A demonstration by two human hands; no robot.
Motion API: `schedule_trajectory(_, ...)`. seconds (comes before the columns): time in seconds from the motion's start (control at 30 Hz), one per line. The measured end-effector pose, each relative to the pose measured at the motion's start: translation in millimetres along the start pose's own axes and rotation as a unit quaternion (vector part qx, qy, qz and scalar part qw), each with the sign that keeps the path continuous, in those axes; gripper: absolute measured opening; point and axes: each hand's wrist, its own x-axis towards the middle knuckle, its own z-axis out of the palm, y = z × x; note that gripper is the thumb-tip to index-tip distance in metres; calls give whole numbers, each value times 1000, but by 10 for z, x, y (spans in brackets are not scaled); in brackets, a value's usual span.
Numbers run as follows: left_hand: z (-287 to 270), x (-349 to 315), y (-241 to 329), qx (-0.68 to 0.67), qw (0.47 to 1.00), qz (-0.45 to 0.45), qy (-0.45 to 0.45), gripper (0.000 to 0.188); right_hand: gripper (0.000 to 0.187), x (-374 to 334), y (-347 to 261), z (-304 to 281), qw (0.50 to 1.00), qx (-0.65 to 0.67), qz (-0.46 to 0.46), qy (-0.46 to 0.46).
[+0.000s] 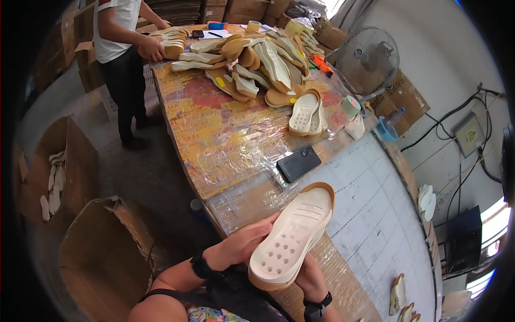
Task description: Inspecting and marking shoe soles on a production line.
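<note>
A cream shoe sole [292, 233] with a tan gum edge is held up over the near end of the table. Round holes dot its near part, and short slits cross its far part. My left hand [244, 242] grips its left side, fingers along the edge. From below and the right, my right hand [311, 276] supports it; most of those fingers are hidden behind the sole. Just beyond lies a black phone [299, 163], face down. Two stacked soles [306, 114] rest farther up, before a big heap of similar soles [273, 61].
The table [214, 145] has a film-covered, taped surface. Open cardboard boxes [107, 257] stand on the floor at left, one holding soles. A person [120, 43] at the far left handles a stack of soles. A fan [367, 59] and a tape roll [350, 105] are at right.
</note>
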Motion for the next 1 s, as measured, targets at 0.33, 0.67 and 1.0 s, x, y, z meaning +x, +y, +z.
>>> schedule_trajectory(0.33,-192,-570,421,159,920,286,216,45,48,1793,-1657,917,962,77,-128,-227)
schedule_trajectory(0.67,-1542,-1503,-333,259,697,267,613,17,51,2284,-1978,1487,954,-185,-213,-101)
schedule_trajectory(1.0,-2658,-2659,-588,439,203,62,873,66,33,1119,-932,-266,866,-442,-219,88)
